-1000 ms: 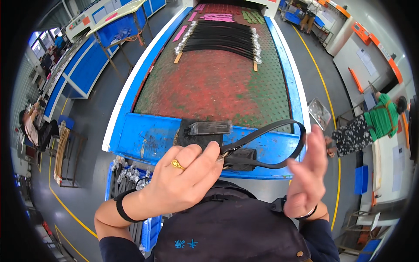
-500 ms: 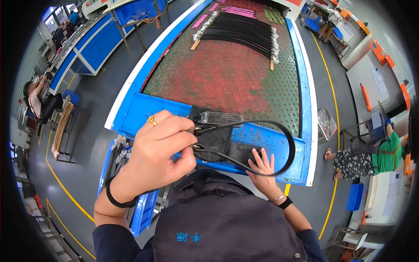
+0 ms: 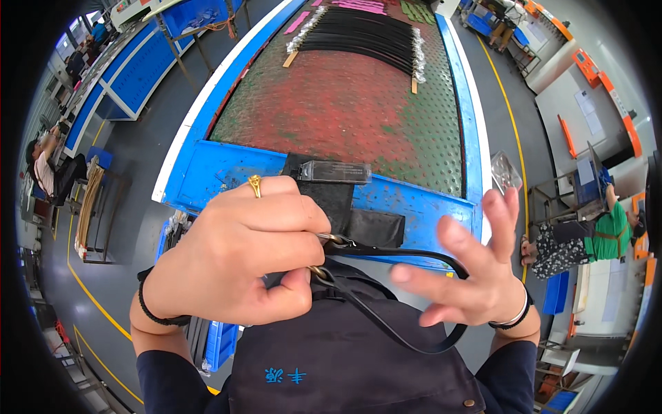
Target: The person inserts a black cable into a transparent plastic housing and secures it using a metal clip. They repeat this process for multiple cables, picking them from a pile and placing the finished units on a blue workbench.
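Observation:
A narrow black strap (image 3: 407, 252) is bent into a loop, with metal clasps (image 3: 334, 239) at its two ends. My left hand (image 3: 234, 248) is closed, pinching both ends together in front of my dark apron (image 3: 289, 345). What the fingertips grip inside the fist is partly hidden. My right hand (image 3: 483, 276) is raised at the far end of the loop, fingers spread; whether it touches the strap cannot be told. Just beyond the hands, a black pad (image 3: 327, 203) lies on the table's blue edge, with a clear plastic pack (image 3: 336, 172) and a black block (image 3: 376, 228) on it.
Several black straps with clear-wrapped ends lie in a row (image 3: 358, 38) on the worn red-green tabletop (image 3: 303, 103). Pink strips (image 3: 296, 23) and green strips (image 3: 417, 12) lie beyond. A blue crate (image 3: 222, 345) stands low at left. A person in green (image 3: 614, 234) is at right.
My left hand has come nearer with the strap. My right hand has lifted off the black block and moved right and up to the loop's end.

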A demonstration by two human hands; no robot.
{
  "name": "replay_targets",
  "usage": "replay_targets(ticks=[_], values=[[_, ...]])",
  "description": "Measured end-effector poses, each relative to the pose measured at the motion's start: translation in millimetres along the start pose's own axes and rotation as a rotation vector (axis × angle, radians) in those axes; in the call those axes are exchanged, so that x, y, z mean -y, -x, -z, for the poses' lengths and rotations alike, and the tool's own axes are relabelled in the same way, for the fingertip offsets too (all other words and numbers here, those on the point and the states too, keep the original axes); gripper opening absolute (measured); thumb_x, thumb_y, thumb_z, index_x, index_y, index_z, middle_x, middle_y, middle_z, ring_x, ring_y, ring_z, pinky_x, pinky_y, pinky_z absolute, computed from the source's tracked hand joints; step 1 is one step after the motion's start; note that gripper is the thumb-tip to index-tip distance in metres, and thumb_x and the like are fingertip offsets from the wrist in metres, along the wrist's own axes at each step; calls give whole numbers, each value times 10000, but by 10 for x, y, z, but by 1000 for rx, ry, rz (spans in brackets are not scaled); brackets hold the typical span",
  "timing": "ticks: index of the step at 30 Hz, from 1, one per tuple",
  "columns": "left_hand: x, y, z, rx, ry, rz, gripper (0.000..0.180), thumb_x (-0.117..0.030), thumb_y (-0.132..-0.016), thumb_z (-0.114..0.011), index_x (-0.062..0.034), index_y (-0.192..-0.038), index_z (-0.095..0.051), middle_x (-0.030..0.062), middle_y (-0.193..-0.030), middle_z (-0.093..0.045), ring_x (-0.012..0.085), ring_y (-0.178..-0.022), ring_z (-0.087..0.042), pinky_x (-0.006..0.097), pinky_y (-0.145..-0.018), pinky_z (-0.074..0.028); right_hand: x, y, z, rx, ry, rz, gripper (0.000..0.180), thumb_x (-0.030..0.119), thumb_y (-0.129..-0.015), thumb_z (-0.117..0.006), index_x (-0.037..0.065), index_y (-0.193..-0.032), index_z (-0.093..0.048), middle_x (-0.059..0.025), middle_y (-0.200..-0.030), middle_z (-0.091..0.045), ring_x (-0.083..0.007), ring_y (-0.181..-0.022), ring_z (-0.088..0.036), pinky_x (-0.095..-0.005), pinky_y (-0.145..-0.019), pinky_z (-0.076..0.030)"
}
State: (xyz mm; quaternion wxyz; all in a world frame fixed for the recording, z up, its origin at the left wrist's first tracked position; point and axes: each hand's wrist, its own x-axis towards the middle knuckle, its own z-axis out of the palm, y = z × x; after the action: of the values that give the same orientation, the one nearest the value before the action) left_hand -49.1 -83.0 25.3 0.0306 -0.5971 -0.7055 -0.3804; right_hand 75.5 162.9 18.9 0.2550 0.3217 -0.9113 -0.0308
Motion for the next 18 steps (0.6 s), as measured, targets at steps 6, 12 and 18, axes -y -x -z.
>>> replay_targets(ticks=[6,12,18], values=[[-40,-23,17,-3,25,-41,204,-34,-427,-546,-58,-622,-598,62,-727,-582,212,-573,-506,291,-482,-390,40,-70,-33,66,114,64,475,618,-856,-290,386,-1144,-587,-50,-1392,-333,-412,-1304,-200,-559,-1062,-89],[-16,9,18,-4,-1,-54,205,-30,-421,-540,-59,-616,-594,54,-737,-587,212,-577,-510,293,-485,-391,94,-22,49,-99,-228,-118,485,543,-715,-505,257,-1083,-639,-41,-1322,-451,-334,-1266,-327,-539,-1061,-125],[17,127,-23,-70,-66,-201,202,-42,-416,-539,-62,-611,-590,40,-751,-588,206,-593,-510,293,-491,-373,-198,491,-500,-514,-586,-758,467,363,-955,-288,30,-1120,-571,-219,-1294,-421,-331,-1231,-390,-423,-1020,-280]])
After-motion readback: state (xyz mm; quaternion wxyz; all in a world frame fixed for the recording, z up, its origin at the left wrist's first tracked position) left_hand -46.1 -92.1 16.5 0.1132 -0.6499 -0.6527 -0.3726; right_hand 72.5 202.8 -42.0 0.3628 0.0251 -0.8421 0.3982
